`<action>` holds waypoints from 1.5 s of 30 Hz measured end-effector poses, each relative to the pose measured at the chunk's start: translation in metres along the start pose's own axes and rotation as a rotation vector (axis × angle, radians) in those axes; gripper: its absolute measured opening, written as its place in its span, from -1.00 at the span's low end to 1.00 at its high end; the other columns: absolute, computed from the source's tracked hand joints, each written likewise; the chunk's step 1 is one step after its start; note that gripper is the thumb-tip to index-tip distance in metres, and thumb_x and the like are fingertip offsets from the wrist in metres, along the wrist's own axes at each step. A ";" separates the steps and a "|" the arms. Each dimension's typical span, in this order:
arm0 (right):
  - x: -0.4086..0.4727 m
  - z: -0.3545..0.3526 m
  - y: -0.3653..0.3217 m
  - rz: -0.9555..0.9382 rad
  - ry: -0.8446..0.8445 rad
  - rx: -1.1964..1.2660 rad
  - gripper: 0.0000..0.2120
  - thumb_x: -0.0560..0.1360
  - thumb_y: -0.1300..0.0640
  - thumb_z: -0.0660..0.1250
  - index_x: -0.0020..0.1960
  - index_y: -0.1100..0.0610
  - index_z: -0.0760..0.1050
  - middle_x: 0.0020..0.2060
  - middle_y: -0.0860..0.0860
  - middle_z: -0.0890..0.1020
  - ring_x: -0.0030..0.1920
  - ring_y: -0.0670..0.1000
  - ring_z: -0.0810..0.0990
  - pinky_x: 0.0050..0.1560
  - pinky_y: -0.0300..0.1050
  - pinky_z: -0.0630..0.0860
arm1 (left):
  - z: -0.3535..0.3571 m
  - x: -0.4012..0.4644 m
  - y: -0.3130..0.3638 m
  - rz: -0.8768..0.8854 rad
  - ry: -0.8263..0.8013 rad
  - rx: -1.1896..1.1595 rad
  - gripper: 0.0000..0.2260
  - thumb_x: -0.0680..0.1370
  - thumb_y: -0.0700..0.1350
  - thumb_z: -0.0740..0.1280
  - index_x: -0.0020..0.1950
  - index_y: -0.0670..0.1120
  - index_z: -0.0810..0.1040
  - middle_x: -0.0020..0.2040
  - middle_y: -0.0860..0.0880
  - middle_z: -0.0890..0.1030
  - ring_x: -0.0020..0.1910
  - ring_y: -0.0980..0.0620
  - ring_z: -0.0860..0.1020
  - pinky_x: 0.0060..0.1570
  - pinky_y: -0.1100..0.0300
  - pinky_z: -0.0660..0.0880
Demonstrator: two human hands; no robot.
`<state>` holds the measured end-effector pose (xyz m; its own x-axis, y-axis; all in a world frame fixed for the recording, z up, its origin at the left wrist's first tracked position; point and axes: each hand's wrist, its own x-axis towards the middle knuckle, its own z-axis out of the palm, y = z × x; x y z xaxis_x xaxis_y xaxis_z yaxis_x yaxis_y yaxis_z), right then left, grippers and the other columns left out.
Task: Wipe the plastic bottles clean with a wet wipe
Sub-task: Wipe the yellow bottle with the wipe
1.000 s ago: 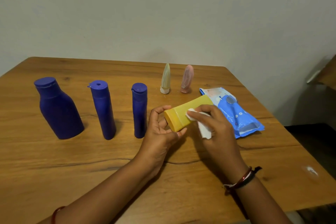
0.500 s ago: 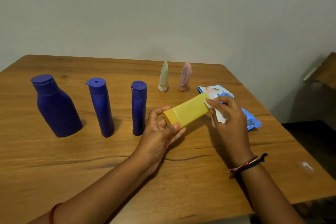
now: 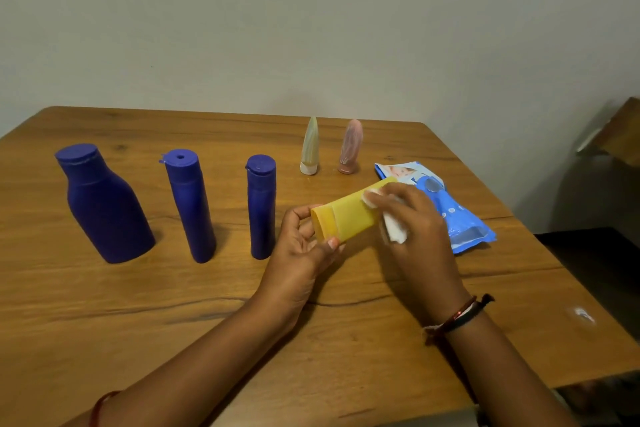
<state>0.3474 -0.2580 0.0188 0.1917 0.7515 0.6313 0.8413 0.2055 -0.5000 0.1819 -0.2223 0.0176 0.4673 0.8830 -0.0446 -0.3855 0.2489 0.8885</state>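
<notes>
A yellow plastic bottle (image 3: pixel 348 215) lies tilted above the table's middle, cap end toward me. My left hand (image 3: pixel 300 253) grips its cap end between thumb and fingers. My right hand (image 3: pixel 415 229) pinches a white wet wipe (image 3: pixel 393 230) and presses it against the middle of the bottle's body. Three dark blue bottles stand upright in a row to the left: a wide one (image 3: pixel 102 204), a slim one (image 3: pixel 189 204) and a shorter slim one (image 3: pixel 261 206).
A cream tube (image 3: pixel 309 146) and a pink tube (image 3: pixel 350 147) stand on their caps behind the yellow bottle. A blue wet-wipe pack (image 3: pixel 446 208) lies to the right, partly behind my right hand. The wooden table (image 3: pixel 138 305) ends at right, near a wooden piece (image 3: pixel 620 132).
My right hand slid the wipe along the yellow bottle, out to its far end and back toward the middle. The left hand kept its grip on the cap end.
</notes>
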 end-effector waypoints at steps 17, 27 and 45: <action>-0.004 0.007 -0.064 -0.126 -0.183 0.056 -0.49 0.25 0.44 0.35 0.17 0.13 0.56 0.09 0.04 0.50 0.14 -0.02 0.45 0.13 -0.26 0.37 | -0.002 0.000 -0.003 0.173 -0.042 0.200 -0.69 0.50 -0.50 0.24 0.15 -0.19 0.41 -0.01 -0.12 0.63 -0.02 0.03 0.61 -0.15 0.26 0.55; 0.017 -0.013 -0.022 0.080 0.025 -0.056 -0.72 0.45 0.38 0.33 0.10 0.13 0.60 0.00 0.00 0.52 0.08 -0.03 0.47 0.06 -0.42 0.32 | 0.001 -0.004 0.003 0.126 -0.018 0.222 -0.71 0.52 -0.43 0.24 0.11 -0.09 0.44 0.13 0.14 0.63 0.17 0.18 0.56 0.17 0.14 0.52; 0.018 -0.014 0.011 0.059 0.071 -0.110 -0.61 0.36 0.48 0.32 0.13 0.20 0.54 0.04 0.10 0.52 0.04 0.11 0.50 0.05 -0.25 0.35 | -0.003 0.003 -0.003 0.010 0.001 0.047 -0.70 0.53 -0.38 0.26 0.17 -0.08 0.40 0.12 -0.05 0.62 0.08 0.05 0.63 -0.06 0.21 0.61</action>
<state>0.3675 -0.2512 0.0327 0.2742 0.7133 0.6449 0.8771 0.0895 -0.4719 0.1824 -0.2193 0.0134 0.4626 0.8858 -0.0358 -0.3526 0.2209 0.9093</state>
